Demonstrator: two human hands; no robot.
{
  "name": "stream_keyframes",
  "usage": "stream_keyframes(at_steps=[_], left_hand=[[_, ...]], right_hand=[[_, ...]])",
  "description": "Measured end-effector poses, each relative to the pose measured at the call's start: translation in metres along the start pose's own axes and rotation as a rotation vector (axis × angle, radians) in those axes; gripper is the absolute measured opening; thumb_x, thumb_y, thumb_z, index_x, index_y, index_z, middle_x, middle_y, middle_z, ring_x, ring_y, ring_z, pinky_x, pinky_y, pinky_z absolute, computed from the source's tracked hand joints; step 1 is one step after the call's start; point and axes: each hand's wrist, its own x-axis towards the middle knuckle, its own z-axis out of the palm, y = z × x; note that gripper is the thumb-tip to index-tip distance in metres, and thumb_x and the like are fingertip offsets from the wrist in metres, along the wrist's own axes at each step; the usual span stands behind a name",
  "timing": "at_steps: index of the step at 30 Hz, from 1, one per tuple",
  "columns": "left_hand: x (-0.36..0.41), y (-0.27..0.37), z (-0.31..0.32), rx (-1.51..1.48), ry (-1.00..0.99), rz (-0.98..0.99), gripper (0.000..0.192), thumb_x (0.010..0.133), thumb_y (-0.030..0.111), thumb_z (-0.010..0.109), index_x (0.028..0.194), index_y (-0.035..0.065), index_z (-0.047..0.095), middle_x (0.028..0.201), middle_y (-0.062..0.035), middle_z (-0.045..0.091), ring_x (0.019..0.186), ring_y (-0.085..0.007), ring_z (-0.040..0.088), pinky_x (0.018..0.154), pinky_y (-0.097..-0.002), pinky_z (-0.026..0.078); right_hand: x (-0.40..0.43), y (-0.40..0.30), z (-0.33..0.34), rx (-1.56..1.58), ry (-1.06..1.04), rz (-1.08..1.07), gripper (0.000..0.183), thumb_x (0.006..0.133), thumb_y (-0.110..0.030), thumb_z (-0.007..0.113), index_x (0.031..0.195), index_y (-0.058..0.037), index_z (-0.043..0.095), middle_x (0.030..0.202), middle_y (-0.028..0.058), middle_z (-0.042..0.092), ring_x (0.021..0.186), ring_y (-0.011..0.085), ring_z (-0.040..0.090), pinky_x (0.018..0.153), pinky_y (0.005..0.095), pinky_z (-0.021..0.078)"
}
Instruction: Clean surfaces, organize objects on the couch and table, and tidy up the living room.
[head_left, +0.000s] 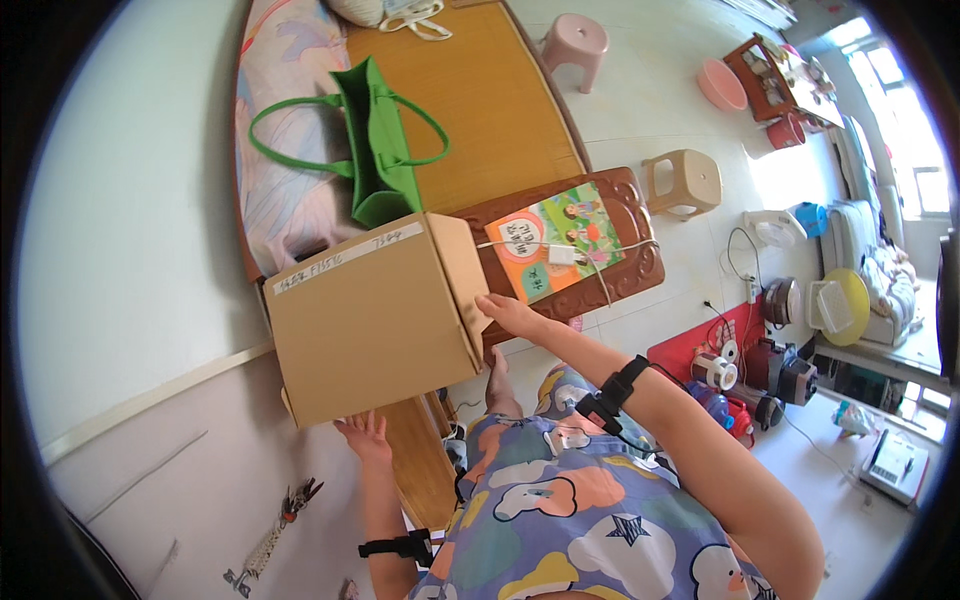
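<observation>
A large brown cardboard box (375, 330) is held tilted in front of me, with a strip of handwritten tape along its far edge. My right hand (514, 315) grips the box's right end by a cardboard flap. At the near lower edge, my left hand (365, 437) supports the box with its fingers spread; part of its contact is hidden. Just beyond the box, a green felt tote bag (386, 150) stands with its mouth open and both handles spread. What the box holds is out of sight.
A carved wooden bench or stool (637, 255) bears a picture book (559, 217) with a white charger (561, 255) and cable on it. Behind is a bed with a tan mat (480, 90). Plastic stools, a pink one (581, 41) and a beige one (694, 180), stand on the floor.
</observation>
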Motion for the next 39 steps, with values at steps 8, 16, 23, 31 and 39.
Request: stream_keyframes(at_steps=[8,16,23,31,39], left_hand=[[-0.055,-0.09,0.068,0.371,-0.301,-0.207,0.034,0.09,0.026,0.056,0.118,0.0073,0.05,0.117,-0.0076,0.056,0.099,-0.0206,0.058,0.087,-0.0336,0.044],[-0.169,-0.168,0.247,0.795,-0.76,-0.091,0.022,0.093,0.016,0.05,0.112,0.0063,0.054,0.106,-0.0032,0.061,0.095,-0.0124,0.057,0.078,-0.0246,0.044],[-0.287,-0.295,0.389,1.006,-1.109,-0.238,0.024,0.091,0.013,0.051,0.113,0.0043,0.053,0.11,-0.0054,0.059,0.098,-0.0148,0.058,0.08,-0.0254,0.045],[-0.372,-0.383,0.541,1.236,-1.385,-0.308,0.031,0.091,0.013,0.052,0.12,0.0006,0.05,0.114,-0.0082,0.058,0.103,-0.0174,0.057,0.085,-0.0274,0.046],[-0.452,-0.459,0.726,1.318,-1.54,-0.318,0.033,0.092,0.017,0.051,0.12,-0.0003,0.048,0.117,-0.0106,0.055,0.106,-0.0188,0.054,0.09,-0.0311,0.043]], right_hand=[[-0.061,0.094,-0.076,0.128,-0.098,0.085,0.04,0.091,-0.036,0.051,0.113,-0.0033,0.058,0.102,0.006,0.063,0.089,0.0135,0.062,0.073,0.0257,0.0494],[-0.129,0.188,-0.18,0.393,0.085,0.005,0.035,0.088,-0.031,0.053,0.11,-0.005,0.061,0.096,0.0054,0.065,0.083,0.0131,0.064,0.07,0.0264,0.0505],[-0.221,0.251,-0.306,0.317,0.177,-0.111,0.035,0.089,-0.029,0.053,0.111,-0.0038,0.06,0.092,0.007,0.066,0.082,0.0136,0.063,0.071,0.0285,0.0502],[-0.257,0.282,-0.464,0.315,0.2,-0.142,0.03,0.091,-0.024,0.052,0.115,-0.0065,0.059,0.099,0.008,0.064,0.088,0.0156,0.06,0.081,0.0294,0.0468],[-0.28,0.317,-0.646,0.408,0.373,-0.205,0.036,0.091,-0.029,0.052,0.116,-0.0037,0.058,0.105,0.0109,0.064,0.095,0.0176,0.06,0.083,0.0312,0.0476]])
